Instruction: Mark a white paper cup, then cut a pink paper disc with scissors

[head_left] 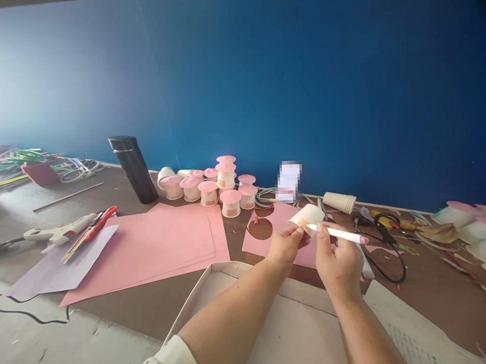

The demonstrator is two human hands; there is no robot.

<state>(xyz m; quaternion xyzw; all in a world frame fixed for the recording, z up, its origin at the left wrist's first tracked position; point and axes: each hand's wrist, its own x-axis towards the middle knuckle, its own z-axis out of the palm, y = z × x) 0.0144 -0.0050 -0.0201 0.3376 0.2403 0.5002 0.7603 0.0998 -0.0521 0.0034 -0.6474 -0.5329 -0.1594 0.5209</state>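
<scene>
A white paper cup (310,213) with an orange patch on its side is tilted in my left hand (285,245), whose fingers close round its lower part. My right hand (340,261) grips a white marker pen (344,233) with a pink end. The pen's tip points left and meets or nearly meets the orange patch; I cannot tell which. Beneath both hands lies a pink sheet (282,215) with round holes cut in it. Several finished-looking cups with pink round tops (230,202) stand grouped further back, some stacked.
A black flask (134,170) stands behind pink paper sheets (161,240). On the left lie a glue gun (61,231) and a red cutter (97,224). Nested paper cups (339,202) and a black cable (401,272) are on the right. An open pale box (288,329) sits under my forearms.
</scene>
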